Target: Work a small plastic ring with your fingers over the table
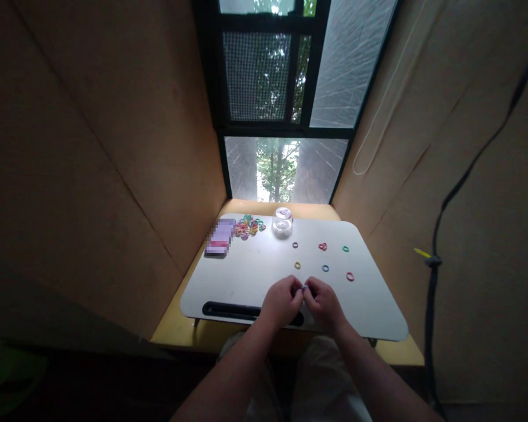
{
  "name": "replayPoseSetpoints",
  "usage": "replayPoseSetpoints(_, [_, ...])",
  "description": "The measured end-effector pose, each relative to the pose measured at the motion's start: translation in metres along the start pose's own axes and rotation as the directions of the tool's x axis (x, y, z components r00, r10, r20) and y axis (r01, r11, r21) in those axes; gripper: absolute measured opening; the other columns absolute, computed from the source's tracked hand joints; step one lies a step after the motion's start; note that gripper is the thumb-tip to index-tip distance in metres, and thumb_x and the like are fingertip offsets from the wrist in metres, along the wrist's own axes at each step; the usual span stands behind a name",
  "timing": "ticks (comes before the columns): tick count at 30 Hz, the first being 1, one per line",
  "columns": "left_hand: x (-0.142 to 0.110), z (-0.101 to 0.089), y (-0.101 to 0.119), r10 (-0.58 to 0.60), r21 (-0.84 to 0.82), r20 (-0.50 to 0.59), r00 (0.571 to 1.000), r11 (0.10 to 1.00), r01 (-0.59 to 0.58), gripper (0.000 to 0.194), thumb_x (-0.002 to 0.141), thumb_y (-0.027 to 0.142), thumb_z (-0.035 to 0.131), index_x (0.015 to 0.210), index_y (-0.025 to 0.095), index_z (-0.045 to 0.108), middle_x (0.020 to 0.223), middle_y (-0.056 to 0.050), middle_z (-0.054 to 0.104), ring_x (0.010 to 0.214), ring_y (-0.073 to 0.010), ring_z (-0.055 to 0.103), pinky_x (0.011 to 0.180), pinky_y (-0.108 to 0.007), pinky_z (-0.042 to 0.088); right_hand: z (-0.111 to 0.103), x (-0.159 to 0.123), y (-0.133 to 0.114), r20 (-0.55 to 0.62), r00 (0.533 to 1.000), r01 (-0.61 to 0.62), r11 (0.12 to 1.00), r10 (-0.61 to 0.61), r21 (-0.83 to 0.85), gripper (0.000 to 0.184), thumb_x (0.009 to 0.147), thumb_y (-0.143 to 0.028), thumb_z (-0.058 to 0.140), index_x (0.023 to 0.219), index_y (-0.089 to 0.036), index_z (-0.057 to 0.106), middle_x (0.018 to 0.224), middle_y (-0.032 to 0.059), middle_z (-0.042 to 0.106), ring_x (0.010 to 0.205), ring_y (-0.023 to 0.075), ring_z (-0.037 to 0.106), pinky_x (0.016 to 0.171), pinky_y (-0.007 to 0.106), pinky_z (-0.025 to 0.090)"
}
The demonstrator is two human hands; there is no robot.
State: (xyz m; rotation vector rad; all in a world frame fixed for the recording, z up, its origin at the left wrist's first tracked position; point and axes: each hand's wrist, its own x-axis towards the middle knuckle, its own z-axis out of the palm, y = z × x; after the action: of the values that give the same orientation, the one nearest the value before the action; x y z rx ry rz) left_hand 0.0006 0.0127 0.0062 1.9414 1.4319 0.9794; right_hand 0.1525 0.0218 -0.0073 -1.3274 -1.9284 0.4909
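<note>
My left hand and my right hand meet over the near part of a white lap table, fingertips pinched together. Between them a tiny pale bluish bit shows; the fingers hide most of it, so I cannot tell its kind. Just beyond lie small coloured rings that look like hair ties: a yellow one, a blue one, a pink one, a purple one, a red cluster and a green one.
A mixed pile of coloured rings lies at the back left, beside a phone with a blurred screen. A clear round jar stands at the back. Along the near edge runs a black slot. Wooden walls and a window enclose the table.
</note>
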Motion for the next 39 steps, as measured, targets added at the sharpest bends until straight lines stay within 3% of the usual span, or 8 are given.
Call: replayPoseSetpoints(39, [-0.0073,0.0073,0.0083,0.002,0.138,-0.022,1.000,0.990,0.001,0.010,0.084,0.023,0.051,0.077,0.019,0.055,0.070,0.002,0.057,0.066,-0.0120,0.050,0.063,-0.024,0.033,-0.0049,-0.0052,-0.0055,-0.062,0.998,0.024,1.000,-0.023,0.007,0.016,0.078,-0.018,0.046,0.064,-0.020,0.040,0.060,-0.0032,0.046,0.058,0.0116,0.042,0.056,0.025,0.025])
